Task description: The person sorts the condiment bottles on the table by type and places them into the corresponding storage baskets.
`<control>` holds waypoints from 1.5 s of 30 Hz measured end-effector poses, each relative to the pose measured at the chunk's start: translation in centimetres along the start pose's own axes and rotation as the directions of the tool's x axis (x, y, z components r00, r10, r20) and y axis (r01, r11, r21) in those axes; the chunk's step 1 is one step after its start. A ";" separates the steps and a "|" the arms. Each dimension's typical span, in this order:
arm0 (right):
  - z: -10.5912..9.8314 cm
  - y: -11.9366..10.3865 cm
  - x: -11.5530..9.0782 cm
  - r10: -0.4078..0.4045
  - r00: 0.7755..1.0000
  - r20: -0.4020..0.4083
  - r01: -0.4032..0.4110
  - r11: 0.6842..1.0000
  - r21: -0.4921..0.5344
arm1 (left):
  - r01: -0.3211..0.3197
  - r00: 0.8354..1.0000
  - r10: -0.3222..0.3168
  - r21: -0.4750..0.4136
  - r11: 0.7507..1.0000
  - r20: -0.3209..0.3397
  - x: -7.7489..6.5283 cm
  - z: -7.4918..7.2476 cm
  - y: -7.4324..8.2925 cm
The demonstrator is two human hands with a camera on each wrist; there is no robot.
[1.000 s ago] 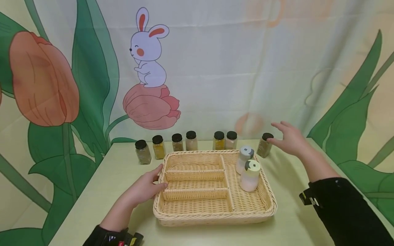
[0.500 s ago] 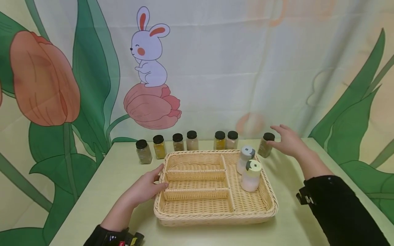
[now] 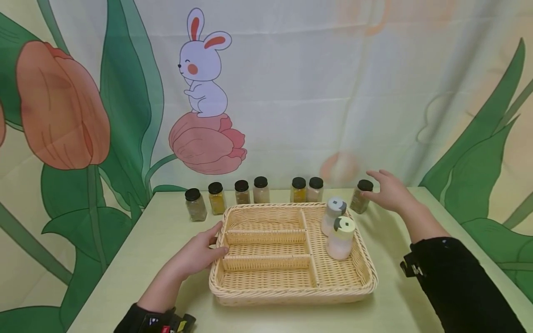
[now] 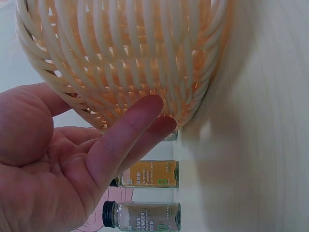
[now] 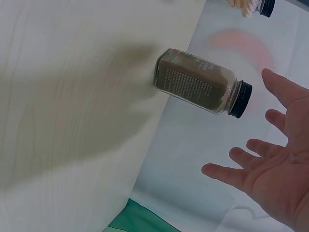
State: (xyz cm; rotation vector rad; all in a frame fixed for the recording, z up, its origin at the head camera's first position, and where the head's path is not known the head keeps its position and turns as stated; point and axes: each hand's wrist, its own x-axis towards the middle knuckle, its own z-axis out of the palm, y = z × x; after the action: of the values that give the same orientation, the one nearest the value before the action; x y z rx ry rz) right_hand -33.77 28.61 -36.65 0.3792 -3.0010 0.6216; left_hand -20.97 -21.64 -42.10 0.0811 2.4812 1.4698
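Observation:
My left hand (image 3: 197, 253) grips the left rim of a divided wicker basket (image 3: 291, 292), thumb over the edge; in the left wrist view its fingers lie along the woven outer wall. Two whitish shaker bottles stand in the basket's right compartment, one with a grey cap (image 3: 336, 204), the other with a pale yellow cap (image 3: 344, 224). Beside a jar of brown powder (image 3: 359, 200) at the back right, my right hand (image 3: 392, 193) is spread with nothing in it. The right wrist view shows that jar (image 5: 193, 82) upright on the table, with a gap between its black lid and the fingers.
Behind the basket, several black-lidded spice jars line the table's back edge, among them cumin powder (image 3: 196, 209) and turmeric powder (image 3: 217, 202) at the left and a yellow one (image 3: 298, 194) near the middle. A printed cloth (image 3: 283, 92) hangs right behind them.
My right hand has dipped slightly beside the brown-powder jar, its thumb now lower against the lid in the head view. The left hand and basket keep their places.

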 end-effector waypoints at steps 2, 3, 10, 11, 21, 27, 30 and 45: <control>0.0 0.0 0.0 0.001 1.000 0.004 -0.001 1.000 -0.006 | 0.001 1.000 -0.001 -0.001 1.000 0.001 0.0 0.0 0.0; 0.0 0.0 0.0 0.001 1.000 0.006 -0.001 1.000 -0.008 | 0.001 1.000 -0.001 -0.002 1.000 0.003 -0.1 0.0 0.1; 0.3 0.2 0.3 0.005 1.000 0.014 -0.005 1.000 -0.019 | -0.005 1.000 0.005 -0.002 1.000 0.006 -0.3 0.0 0.3; 0.4 0.2 0.3 0.005 1.000 0.014 -0.005 1.000 -0.020 | -0.006 1.000 0.006 0.000 1.000 0.007 -0.3 0.0 0.3; 0.9 0.1 0.6 0.001 1.000 0.016 -0.001 1.000 -0.023 | 0.000 1.000 0.000 -0.002 1.000 -0.001 -0.1 0.0 -0.1; 1.5 0.2 1.2 0.000 1.000 0.010 0.000 1.000 -0.004 | -0.001 1.000 0.001 0.003 1.000 -0.003 -0.1 0.0 -0.1; 2.0 0.2 1.4 0.017 1.000 0.009 -0.017 1.000 0.015 | -0.003 1.000 0.003 0.010 1.000 -0.001 0.0 0.0 -0.1; 3.7 0.7 1.3 0.033 0.999 -0.042 -0.031 0.998 0.050 | -0.005 1.000 0.005 0.008 1.000 -0.003 0.1 0.0 -0.3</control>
State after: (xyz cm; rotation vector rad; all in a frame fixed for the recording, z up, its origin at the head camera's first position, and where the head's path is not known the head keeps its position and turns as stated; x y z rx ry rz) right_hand -35.18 27.44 -40.14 0.3172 -2.9616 0.6987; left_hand -21.07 -21.75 -42.36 0.0866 2.4911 1.4623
